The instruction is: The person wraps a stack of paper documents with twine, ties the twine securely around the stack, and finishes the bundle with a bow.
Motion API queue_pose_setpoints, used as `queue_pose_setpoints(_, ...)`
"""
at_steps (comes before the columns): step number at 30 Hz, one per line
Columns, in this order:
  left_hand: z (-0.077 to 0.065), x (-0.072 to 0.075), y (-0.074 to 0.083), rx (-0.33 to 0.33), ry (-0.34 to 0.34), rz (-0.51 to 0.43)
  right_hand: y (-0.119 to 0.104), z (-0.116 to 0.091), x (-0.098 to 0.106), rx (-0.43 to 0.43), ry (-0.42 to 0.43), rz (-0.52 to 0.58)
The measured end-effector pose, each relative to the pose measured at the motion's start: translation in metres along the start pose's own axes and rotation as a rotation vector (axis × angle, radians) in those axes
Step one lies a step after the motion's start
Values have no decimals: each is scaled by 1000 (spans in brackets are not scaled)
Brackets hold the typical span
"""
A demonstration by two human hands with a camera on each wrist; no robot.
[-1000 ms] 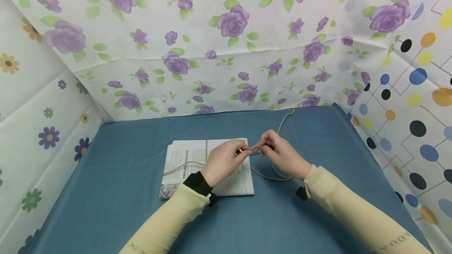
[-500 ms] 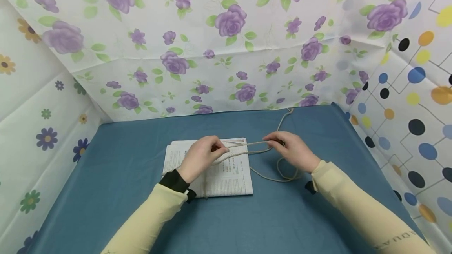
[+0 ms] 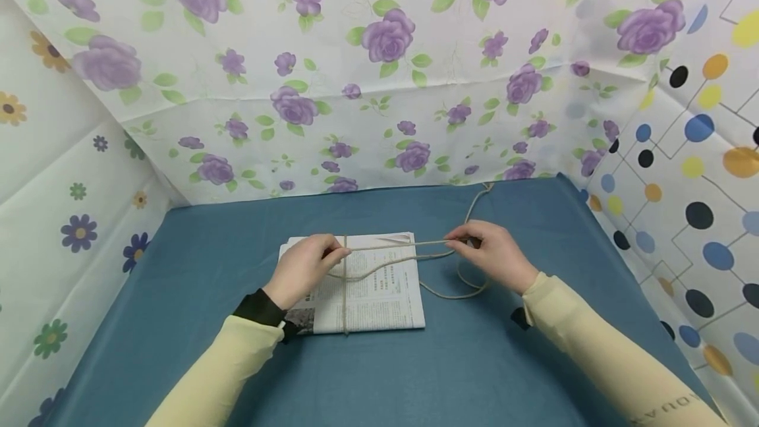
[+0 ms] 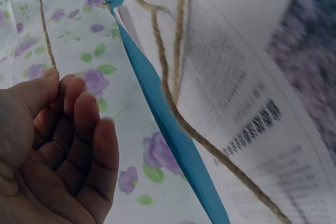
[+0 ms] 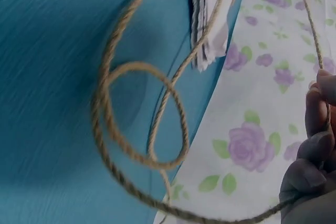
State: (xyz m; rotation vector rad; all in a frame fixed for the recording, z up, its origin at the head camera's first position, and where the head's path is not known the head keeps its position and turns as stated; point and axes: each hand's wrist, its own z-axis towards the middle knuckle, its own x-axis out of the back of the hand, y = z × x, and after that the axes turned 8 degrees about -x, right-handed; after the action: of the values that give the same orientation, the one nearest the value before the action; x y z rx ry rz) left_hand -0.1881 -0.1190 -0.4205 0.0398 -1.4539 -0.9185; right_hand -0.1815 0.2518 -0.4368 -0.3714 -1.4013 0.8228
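A folded stack of newspapers (image 3: 379, 308) lies on the blue cloth, with one strand of twine (image 3: 344, 298) running across it from back to front. Above its left part, my left hand (image 3: 305, 267) pinches the end of the twine between thumb and forefinger; the other fingers are loosely curled in the left wrist view. Off the stack's right edge, my right hand (image 3: 495, 252) grips the same length, stretched nearly straight between both hands. A second, slacker strand crosses the paper below it. In the right wrist view, a loop of twine (image 5: 184, 124) hangs beside the newspapers (image 5: 207, 19).
Loose twine trails from the right hand to the back edge of the blue tablecloth (image 3: 225, 229). A flowered sheet (image 3: 356, 130) hangs behind the table. Patterned sheets stand at the left and the right (image 3: 700, 269).
The hands were close together at the stack's right edge, then drew apart. My left hand has moved left with the twine, pulling the length between the hands longer. The right hand shifted slightly right.
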Motion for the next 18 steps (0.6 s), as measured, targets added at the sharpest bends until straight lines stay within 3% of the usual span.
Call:
queue_pose_setpoints(6, -7, 8, -12, 5, 33, 72, -12, 5, -7, -21, 32, 25)
queue_pose_setpoints(14, -19, 25, -47, 82, 95, 148, -16, 12, -14, -61, 42, 45)
queue_pose_setpoints(18, -25, 30, -61, 102, 86, 169, -18, 12, -17, -79, 39, 73)
